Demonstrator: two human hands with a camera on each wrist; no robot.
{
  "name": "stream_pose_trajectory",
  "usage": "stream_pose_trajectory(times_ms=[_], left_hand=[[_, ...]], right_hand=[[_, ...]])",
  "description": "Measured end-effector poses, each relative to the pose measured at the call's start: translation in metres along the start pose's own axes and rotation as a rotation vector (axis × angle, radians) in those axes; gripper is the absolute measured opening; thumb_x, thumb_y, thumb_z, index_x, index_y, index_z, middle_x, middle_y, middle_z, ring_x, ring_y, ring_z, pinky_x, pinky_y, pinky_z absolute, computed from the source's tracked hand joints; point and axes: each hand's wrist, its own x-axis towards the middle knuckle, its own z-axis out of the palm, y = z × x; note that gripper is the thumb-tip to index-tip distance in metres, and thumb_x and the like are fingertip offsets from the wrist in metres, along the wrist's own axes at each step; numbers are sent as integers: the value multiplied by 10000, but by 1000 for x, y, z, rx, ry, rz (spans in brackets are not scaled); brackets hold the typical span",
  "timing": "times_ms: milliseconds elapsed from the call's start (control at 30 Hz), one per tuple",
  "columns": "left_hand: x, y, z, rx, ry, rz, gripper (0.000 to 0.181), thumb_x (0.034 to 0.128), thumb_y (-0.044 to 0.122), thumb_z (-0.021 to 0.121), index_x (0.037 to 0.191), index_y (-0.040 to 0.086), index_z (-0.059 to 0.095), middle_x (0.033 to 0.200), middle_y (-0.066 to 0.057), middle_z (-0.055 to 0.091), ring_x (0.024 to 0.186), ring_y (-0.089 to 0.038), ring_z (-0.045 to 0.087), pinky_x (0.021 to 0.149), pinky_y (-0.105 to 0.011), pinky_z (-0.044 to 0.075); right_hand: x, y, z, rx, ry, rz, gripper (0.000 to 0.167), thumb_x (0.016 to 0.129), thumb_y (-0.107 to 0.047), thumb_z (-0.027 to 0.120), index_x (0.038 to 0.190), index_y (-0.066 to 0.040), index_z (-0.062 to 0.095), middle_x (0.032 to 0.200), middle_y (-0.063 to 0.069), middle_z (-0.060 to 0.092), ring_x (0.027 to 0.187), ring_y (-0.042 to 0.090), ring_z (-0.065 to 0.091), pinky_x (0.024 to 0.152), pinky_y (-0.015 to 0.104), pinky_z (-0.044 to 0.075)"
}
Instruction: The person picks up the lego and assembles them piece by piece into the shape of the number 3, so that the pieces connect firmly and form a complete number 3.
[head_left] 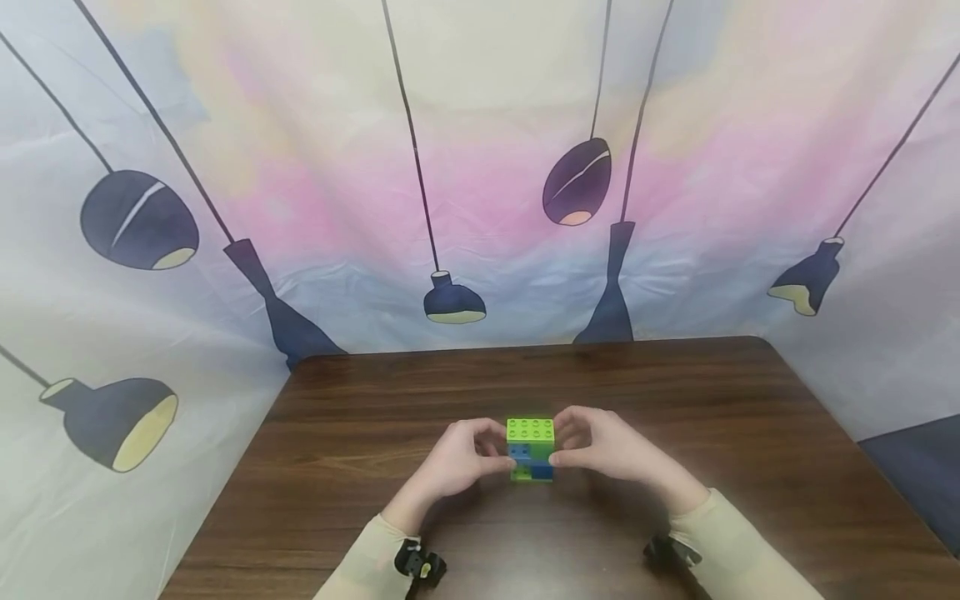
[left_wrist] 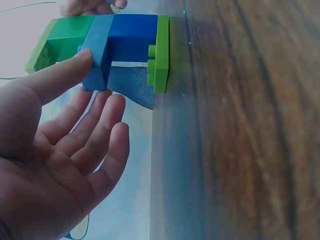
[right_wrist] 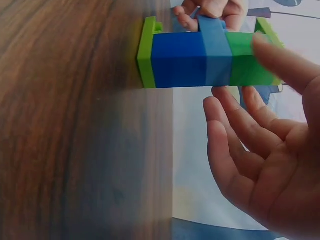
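Note:
A small tower of toy building bricks stands upright on the brown table between the hands. Its base is a light green brick (left_wrist: 163,55), with a dark blue brick (right_wrist: 179,60) on one side above it. Over that lies a light blue brick (right_wrist: 218,59), then a green brick (right_wrist: 241,70), and a light green brick (head_left: 531,430) caps it, studs up. My left hand (head_left: 453,458) pinches the light blue brick's protruding end between thumb and fingertips. On the opposite side, my right hand (head_left: 611,446) holds the green brick, thumb in front and fingers behind.
The wooden table (head_left: 360,408) extends around the tower. A cloth backdrop (head_left: 495,167) printed with hanging lamps rises behind it and along the sides. Each wrist carries a small black camera, such as the left wrist camera (head_left: 418,562).

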Motion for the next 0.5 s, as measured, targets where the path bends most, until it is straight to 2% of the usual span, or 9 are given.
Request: stream_pose_trajectory(times_ms=[200, 500], left_hand=[[1, 1, -1, -8, 6, -7, 325, 902, 236, 883, 1186, 136, 759, 990, 31, 743, 816, -161, 671, 624, -324, 527], [2, -3, 2, -32, 20, -17, 327, 904, 255, 887, 1178, 124, 767, 1021, 17, 752, 821, -177, 667, 630, -322, 518]], right_hand=[[3, 3, 3, -11, -2, 0, 408, 871, -225, 908, 1193, -86, 699, 1059, -18, 762, 956, 161, 727, 877, 444, 599], [2, 6, 5, -17, 15, 32, 386, 887, -270, 899, 1180, -108, 709, 1083, -2, 772, 978, 187, 731, 910, 508, 590]])
